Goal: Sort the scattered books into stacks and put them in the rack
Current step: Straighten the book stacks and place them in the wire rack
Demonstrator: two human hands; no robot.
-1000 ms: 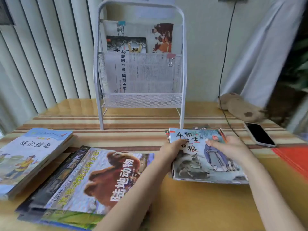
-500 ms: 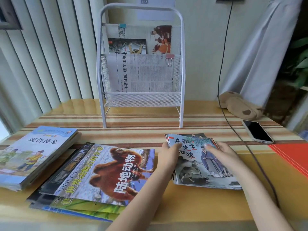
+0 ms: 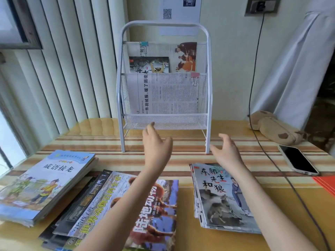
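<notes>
Three book stacks lie on the worktop point(image 3: 235, 192) along its near edge. The left stack point(image 3: 45, 185), toward the near left corner, holds thicker paperbacks. The middle stack point(image 3: 116, 212) holds large glossy picture books, slightly fanned. The right stack point(image 3: 223, 198) holds thin booklets with uneven edges. The white wire rack point(image 3: 164, 122) stands at the far edge, centre, with papers already in its pockets.

Both hands are raised above the worktop between the stacks and the rack. The left hand point(image 3: 155, 147) and right hand point(image 3: 225, 151) are spread, fingers relaxed, holding nothing.

Handling, by judgement:
- Glossy covers are likely to slide on one another. Grip each stack from both side edges and press inward.
- The thin booklets appear limp. Support them from underneath; square the edges first.
- The left stack looks heaviest and stiffest. Lift it with both hands at the spine and the open edge.
- The rack looks light. Insert books gently to avoid tipping it.
</notes>
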